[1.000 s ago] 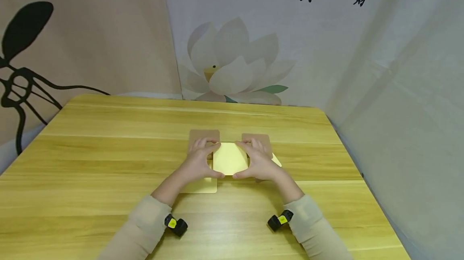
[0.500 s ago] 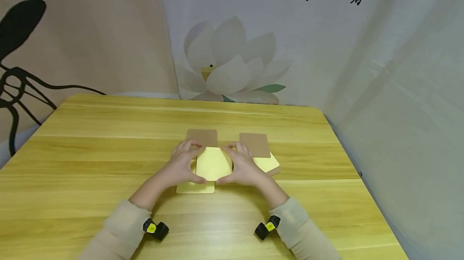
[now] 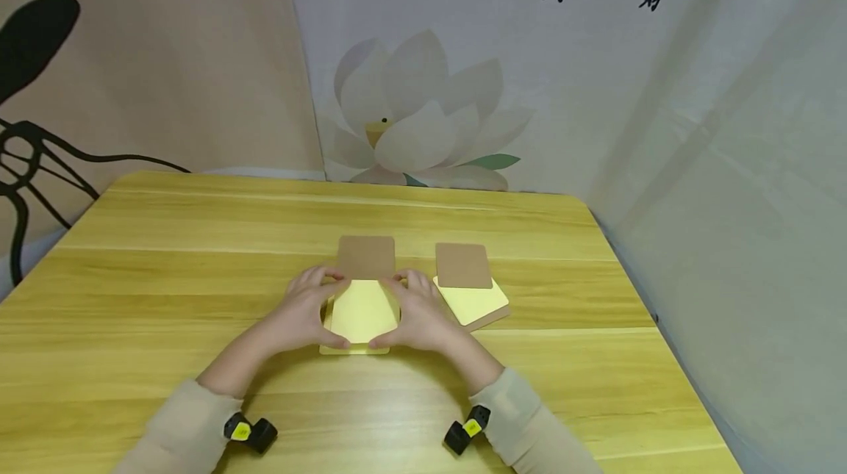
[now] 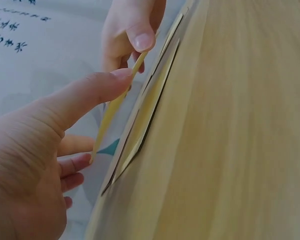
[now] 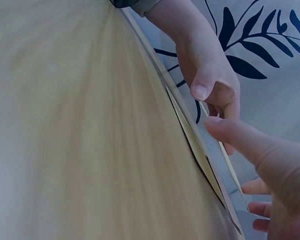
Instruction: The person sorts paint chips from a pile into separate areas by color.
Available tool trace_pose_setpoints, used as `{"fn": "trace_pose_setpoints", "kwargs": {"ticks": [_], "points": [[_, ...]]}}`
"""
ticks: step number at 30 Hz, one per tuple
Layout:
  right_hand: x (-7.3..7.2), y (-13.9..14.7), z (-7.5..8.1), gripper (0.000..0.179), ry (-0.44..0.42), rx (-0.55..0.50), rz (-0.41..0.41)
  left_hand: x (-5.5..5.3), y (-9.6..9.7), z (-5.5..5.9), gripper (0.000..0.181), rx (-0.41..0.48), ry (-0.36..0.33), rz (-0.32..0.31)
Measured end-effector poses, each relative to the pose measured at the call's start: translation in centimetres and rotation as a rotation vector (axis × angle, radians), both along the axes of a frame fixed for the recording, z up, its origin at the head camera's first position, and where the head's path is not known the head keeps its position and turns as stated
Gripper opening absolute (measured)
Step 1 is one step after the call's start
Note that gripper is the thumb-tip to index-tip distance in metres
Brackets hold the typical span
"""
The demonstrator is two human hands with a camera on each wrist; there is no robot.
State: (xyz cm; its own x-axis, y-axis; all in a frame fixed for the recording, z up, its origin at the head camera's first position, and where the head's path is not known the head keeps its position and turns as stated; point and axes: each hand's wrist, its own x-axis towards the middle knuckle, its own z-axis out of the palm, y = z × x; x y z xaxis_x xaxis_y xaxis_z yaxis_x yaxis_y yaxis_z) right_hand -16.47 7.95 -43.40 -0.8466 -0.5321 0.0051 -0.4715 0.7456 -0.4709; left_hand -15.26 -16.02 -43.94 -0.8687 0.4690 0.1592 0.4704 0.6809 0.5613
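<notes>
A pale yellow square card (image 3: 365,312) is held at its two sides between both hands. My left hand (image 3: 304,318) pinches its left edge, thumb at the near corner and fingers at the far one. My right hand (image 3: 421,318) does the same on the right edge. In the left wrist view the held card (image 4: 109,117) is tilted and raised off the tabletop. Beneath it lies another yellow card (image 3: 329,350), of which the near strip shows. A brown square card (image 3: 366,257) lies just beyond, partly under the view of the held one.
To the right, a yellow-topped stack (image 3: 478,303) with brown sides sits at an angle, a second brown card (image 3: 463,266) over its far edge. The wooden table (image 3: 198,290) extends around them, with a printed curtain (image 3: 423,114) behind its far edge.
Both hands have carried the held yellow card leftward and nearer, from between the two groups to over the left yellow card. The right stack has come into fuller view.
</notes>
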Motion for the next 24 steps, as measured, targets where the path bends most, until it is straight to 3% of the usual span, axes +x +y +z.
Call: {"fn": "trace_pose_setpoints", "kwargs": {"ticks": [8,24], "points": [[0.7,-1.2,-0.2,0.106,-0.023,0.017,0.011,0.8,-1.0,0.0,0.105,-0.017,-0.037,0.001],[1.0,-1.5,-0.9,0.104,-0.028,0.083,0.005,1.0,-1.0,-0.7,0.103,-0.040,-0.083,-0.018]]}}
